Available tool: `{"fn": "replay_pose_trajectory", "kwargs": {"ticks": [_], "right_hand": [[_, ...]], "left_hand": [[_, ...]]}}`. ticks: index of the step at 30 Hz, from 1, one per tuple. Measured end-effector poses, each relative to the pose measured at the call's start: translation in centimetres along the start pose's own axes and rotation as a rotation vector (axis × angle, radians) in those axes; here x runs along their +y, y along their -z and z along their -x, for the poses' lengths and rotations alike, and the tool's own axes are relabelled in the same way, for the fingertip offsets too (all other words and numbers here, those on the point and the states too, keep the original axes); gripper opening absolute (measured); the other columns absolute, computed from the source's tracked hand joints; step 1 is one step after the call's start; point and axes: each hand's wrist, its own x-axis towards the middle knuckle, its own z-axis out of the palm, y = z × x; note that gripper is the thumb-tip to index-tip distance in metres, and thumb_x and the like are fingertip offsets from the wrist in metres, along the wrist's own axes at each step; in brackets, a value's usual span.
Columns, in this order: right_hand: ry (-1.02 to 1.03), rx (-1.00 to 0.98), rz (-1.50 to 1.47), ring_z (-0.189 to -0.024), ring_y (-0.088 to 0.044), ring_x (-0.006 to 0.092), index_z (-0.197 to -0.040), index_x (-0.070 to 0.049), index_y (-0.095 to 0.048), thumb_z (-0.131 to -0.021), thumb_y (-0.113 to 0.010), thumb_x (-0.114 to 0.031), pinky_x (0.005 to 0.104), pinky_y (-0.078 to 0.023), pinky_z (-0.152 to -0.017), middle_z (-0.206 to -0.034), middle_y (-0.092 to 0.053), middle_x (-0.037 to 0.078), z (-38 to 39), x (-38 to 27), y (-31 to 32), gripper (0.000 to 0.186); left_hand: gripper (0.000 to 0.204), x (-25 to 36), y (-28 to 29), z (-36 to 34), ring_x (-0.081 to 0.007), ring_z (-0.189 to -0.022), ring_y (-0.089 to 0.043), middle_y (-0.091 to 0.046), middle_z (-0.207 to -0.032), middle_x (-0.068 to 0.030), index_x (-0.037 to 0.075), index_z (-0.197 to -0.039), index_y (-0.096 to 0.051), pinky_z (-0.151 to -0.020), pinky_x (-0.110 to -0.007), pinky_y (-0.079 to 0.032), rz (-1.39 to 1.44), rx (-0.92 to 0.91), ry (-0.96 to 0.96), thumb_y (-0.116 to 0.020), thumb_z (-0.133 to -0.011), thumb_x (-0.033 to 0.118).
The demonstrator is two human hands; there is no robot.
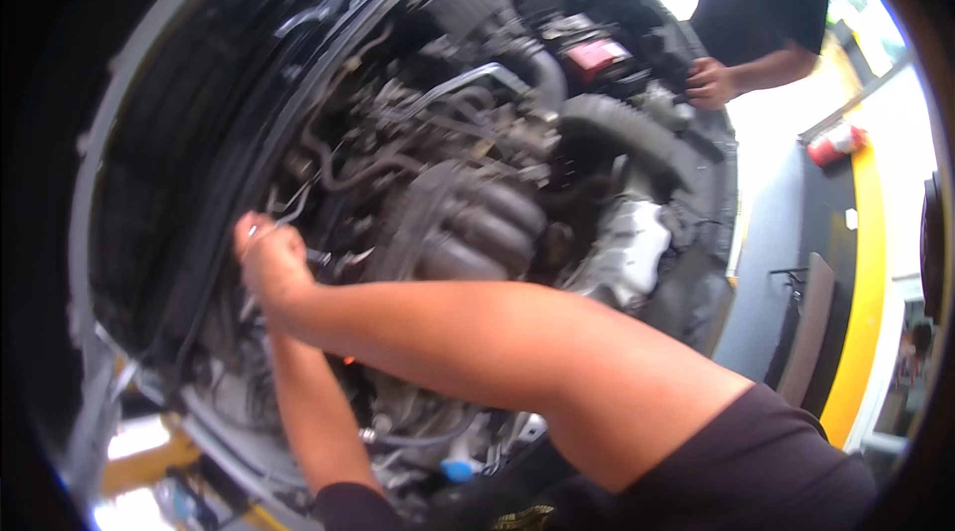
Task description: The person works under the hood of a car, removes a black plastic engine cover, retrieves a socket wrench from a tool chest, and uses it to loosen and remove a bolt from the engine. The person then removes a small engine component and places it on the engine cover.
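- At the left side of the engine bay (714,148), the right hand (279,265) is held curled beside the dark panel edge; whether anything is gripped in it cannot be told through the blur.
- Behind the right wrist, the left forearm (316,402) is crossed over by the right forearm (448,337); the left hand is mostly covered there, so its grip cannot be told.
- Just above the hands, a thin silvery rod (295,201) is seen; contact with the fingers cannot be made out.
- To the right of the hands, a dark ribbed engine part (487,233) is seen in the bay.
- Farther right, a silvery part (632,248) is seen, with a dark curved duct (622,123) above it.
- Below the right forearm, a blue cap (458,471) is shown.
- Near the top, a red-topped box (597,56) is seated in the bay.
- Beyond it, a co-worker's hands (709,84) are rested on the bay's far edge.
- At far right, a red cylinder (836,145) is placed by a yellow band (867,263).
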Motion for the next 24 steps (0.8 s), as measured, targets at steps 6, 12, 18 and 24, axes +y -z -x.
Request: {"fn": "replay_pose_trajectory", "kwargs": {"ticks": [6,12,18,24], "right_hand": [[0.338,0.108,0.132,-0.058,-0.059,0.0167,-0.116,-0.005,-0.07,-0.098,-0.061,-0.008,0.0373,-0.041,-0.04,-0.085,-0.071,0.005,-0.5,2.9,0.6,0.02],[0.486,-0.116,-0.123,-0.064,-0.062,0.019,-0.113,-0.006,-0.073,-0.096,-0.062,-0.01,0.0395,-0.046,-0.048,-0.087,-0.073,0.005,-1.9,8.1,5.2,0.02],[0.6,-0.275,-0.223,-0.073,-0.064,0.0208,-0.114,-0.008,-0.075,-0.096,-0.063,-0.013,0.0418,-0.049,-0.055,-0.094,-0.073,0.005,-3.1,8.0,5.7,0.022],[0.634,-0.401,-0.254,-0.082,-0.067,0.0227,-0.115,-0.01,-0.076,-0.095,-0.064,-0.017,0.0442,-0.052,-0.063,-0.1,-0.074,0.005,-4.0,10.3,5.6,0.024]], "left_hand": [[0.012,-4.0,0.7,-1.3,-0.0273,-0.097,-0.064,-0.065,-0.104,-0.008,0.003,-0.075,-0.06,-0.086,-0.036,-0.051,-0.081,0.084,0.055,-0.056,-0.078,0.013],[0.014,-4.4,0.5,-2.0,-0.0305,-0.1,-0.069,-0.067,-0.115,-0.0079,0.002,-0.073,-0.061,-0.083,-0.039,-0.055,-0.345,0.11,-0.018,-0.056,-0.078,0.014],[0.015,-1.4,-1.7,-2.4,-0.031,-0.102,-0.07,-0.068,-0.117,-0.0083,0.004,-0.071,-0.064,-0.086,-0.041,-0.058,-0.8,0.18,0.034,-0.056,-0.079,0.014],[0.014,-1.4,-3.2,-2.1,-0.0316,-0.096,-0.07,-0.067,-0.105,-0.01,0.006,-0.072,-0.064,-0.083,-0.042,-0.058,-0.703,0.132,0.081,-0.055,-0.082,0.01]]}}
